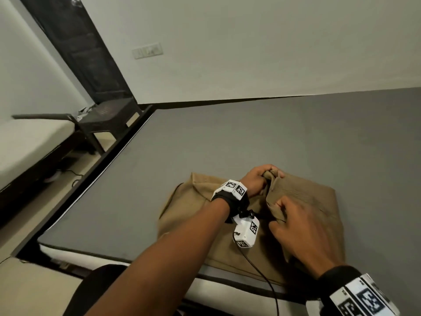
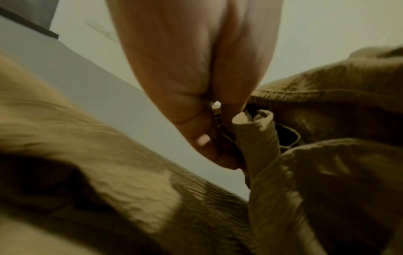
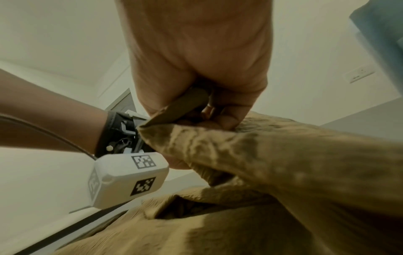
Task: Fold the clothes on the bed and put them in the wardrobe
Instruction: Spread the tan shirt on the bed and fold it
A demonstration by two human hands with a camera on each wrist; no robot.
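A tan garment [image 1: 198, 215] lies partly folded on the grey bed [image 1: 227, 137], near its front edge. My left hand [image 1: 262, 176] grips a bunched fold of the cloth at its far edge; in the left wrist view the left hand [image 2: 209, 131] pinches a rolled bit of the garment [image 2: 257, 138]. My right hand [image 1: 296, 226] grips the lifted edge of the same fold closer to me. In the right wrist view the right hand [image 3: 207, 110] has thumb and fingers closed on the garment [image 3: 250, 155]. The raised flap stands between both hands.
The grey bed meets a pale wall [image 1: 250, 53] at the back. To the left is a dark stool [image 1: 109, 117], a second bed with a white mattress [image 1: 29, 147] and a dark door [image 1: 77, 42]. A cable [image 1: 264, 277] hangs from my left wrist camera.
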